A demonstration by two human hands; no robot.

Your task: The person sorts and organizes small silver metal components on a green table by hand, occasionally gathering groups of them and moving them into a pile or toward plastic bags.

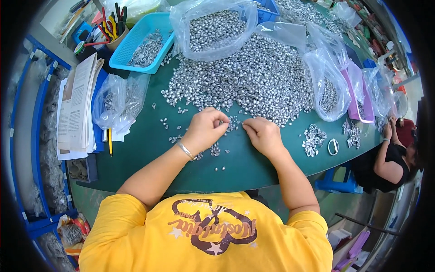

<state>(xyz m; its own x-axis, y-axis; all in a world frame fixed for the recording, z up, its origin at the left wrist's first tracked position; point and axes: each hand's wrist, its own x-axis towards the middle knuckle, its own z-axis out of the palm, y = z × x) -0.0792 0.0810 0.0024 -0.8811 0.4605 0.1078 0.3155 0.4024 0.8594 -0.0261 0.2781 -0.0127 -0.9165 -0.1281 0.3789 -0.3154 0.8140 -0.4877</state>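
Observation:
A broad heap of small silvery metal pieces (253,77), rounded like beads or caps, covers the middle of the green table (149,170). At its near edge my left hand (206,129) is closed, thumb pressed to forefinger; whatever it pinches is too small to name. My right hand (264,136) is just to the right, its fingertips also together, and I cannot make out what they hold. A few oval metal links (233,121) show in the gap between my hands. Loose silvery pieces (215,149) lie beside and below my left hand.
A bag of pieces (181,31) and a turquoise basket (115,59) stand far left, near pliers (113,25) and papers (74,109). Right are a bag (317,81), pink tray (351,102), metal rings (312,140) and a white ring (333,147). Another person (392,158) sits there.

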